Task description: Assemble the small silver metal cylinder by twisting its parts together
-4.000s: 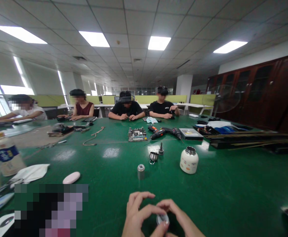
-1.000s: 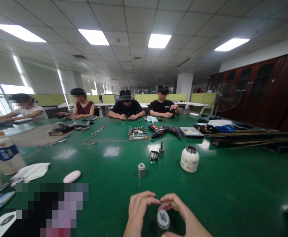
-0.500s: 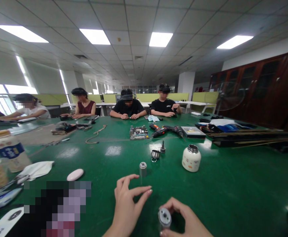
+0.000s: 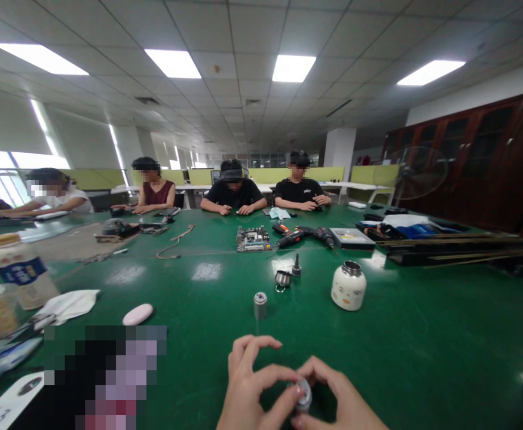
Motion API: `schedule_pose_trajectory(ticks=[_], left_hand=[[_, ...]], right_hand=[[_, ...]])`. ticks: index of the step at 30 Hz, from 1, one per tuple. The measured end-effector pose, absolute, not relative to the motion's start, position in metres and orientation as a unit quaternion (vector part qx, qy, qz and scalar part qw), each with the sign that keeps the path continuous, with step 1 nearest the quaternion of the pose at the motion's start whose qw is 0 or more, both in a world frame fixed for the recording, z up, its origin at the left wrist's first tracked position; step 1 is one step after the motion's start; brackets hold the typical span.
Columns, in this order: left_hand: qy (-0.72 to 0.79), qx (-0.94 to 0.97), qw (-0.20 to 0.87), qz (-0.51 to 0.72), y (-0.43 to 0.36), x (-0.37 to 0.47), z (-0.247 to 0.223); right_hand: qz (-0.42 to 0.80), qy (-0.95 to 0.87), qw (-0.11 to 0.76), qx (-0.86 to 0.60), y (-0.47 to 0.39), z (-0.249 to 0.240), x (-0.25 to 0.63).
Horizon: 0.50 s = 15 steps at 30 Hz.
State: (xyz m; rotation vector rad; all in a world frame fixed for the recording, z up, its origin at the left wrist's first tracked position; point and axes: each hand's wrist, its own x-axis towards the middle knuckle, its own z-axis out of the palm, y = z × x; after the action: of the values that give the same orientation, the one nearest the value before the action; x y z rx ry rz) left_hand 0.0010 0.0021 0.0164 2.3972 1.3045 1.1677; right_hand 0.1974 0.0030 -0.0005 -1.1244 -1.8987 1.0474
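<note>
Low in the head view, my right hand grips a small silvery metal cylinder, fingers curled around its side. My left hand reaches over from the left. Its thumb and index finger are pinched together at the cylinder's top face, while the other fingers are raised and bent. Anything tiny between those two left fingertips is hidden. Just beyond my hands a second, similar metal cylinder stands upright on the green table.
Farther off are a small metal cup, a dark socket-like part, a cream flask, a circuit board and power drills. Leftward lie a pink oval object and a bottle. Several people sit across the table.
My left hand has moved right and down, from beside the standing cylinder to the held one, and its fingertips now meet that cylinder's top. My right hand keeps its hold.
</note>
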Motion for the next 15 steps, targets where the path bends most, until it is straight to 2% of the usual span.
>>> schedule_pose_trajectory(ticks=[8, 15], left_hand=[[0.435, 0.819, 0.117, 0.357, 0.004, 0.001, 0.011], [0.445, 0.826, 0.127, 0.322, 0.006, -0.002, -0.013]], right_hand=[[0.397, -0.741, 0.345, -0.417, 0.001, 0.004, 0.199], [0.346, -0.772, 0.416, -0.333, -0.004, 0.009, 0.214]])
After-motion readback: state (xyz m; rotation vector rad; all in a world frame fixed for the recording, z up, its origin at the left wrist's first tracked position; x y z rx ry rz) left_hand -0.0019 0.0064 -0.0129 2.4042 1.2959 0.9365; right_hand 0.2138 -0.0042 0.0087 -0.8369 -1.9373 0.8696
